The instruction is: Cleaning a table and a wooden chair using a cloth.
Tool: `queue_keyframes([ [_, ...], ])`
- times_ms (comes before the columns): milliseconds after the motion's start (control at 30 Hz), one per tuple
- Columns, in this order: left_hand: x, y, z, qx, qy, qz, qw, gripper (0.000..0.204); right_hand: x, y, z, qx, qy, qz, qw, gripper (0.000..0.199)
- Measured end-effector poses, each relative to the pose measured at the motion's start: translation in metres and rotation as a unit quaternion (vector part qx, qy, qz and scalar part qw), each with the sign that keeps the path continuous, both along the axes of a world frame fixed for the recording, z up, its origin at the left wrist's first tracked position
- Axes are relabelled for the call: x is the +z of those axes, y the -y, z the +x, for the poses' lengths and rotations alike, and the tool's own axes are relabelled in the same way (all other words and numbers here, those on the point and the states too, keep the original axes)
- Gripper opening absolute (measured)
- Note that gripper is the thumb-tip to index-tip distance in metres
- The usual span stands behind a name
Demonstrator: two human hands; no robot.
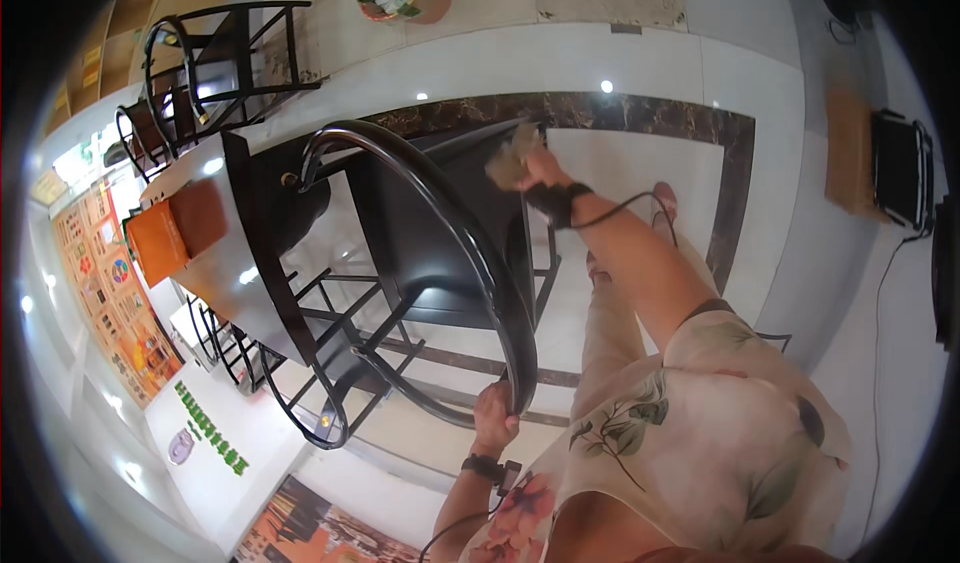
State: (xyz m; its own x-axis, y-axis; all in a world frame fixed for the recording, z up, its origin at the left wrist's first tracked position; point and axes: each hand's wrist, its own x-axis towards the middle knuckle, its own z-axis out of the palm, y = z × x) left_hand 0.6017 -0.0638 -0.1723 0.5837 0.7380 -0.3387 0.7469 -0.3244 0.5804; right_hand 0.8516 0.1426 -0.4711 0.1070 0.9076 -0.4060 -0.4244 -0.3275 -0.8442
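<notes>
A black chair with a glossy curved tube frame [470, 233] and a dark flat seat [440, 233] stands in front of me. My left hand [495, 418] is closed around the tube of the frame. Over at the seat's edge, my right hand [546, 167] holds a crumpled tan cloth [512, 159], which is slightly blurred and appears to touch the seat. Both wrists wear black bands with a thin cable.
Beyond the chair is a table [225, 278] with an orange box [158, 245] on it. More black chairs [225, 63] stand past it. A bin [430, 3] holds white and green scraps. Along the wall are a cardboard box [850, 153] and a loose cable [880, 303].
</notes>
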Motion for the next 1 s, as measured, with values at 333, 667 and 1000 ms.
queue_keyframes([
  [333, -0.009, 0.014, 0.002, 0.073, -0.034, -0.004, 0.997, 0.066, 0.237, -0.05, 0.046, 0.144, 0.038, 0.124, 0.981, 0.033],
  [667, -0.02, 0.018, 0.01, 0.085, -0.024, 0.009, 0.996, 0.057, 0.257, -0.077, 0.064, 0.328, 0.418, 0.389, 0.753, 0.032],
  [1000, 0.031, -0.044, -0.004, 0.338, -0.229, -0.015, 0.913, 0.035, 0.184, -0.116, 0.338, 0.455, 0.661, 0.035, 0.595, 0.018],
])
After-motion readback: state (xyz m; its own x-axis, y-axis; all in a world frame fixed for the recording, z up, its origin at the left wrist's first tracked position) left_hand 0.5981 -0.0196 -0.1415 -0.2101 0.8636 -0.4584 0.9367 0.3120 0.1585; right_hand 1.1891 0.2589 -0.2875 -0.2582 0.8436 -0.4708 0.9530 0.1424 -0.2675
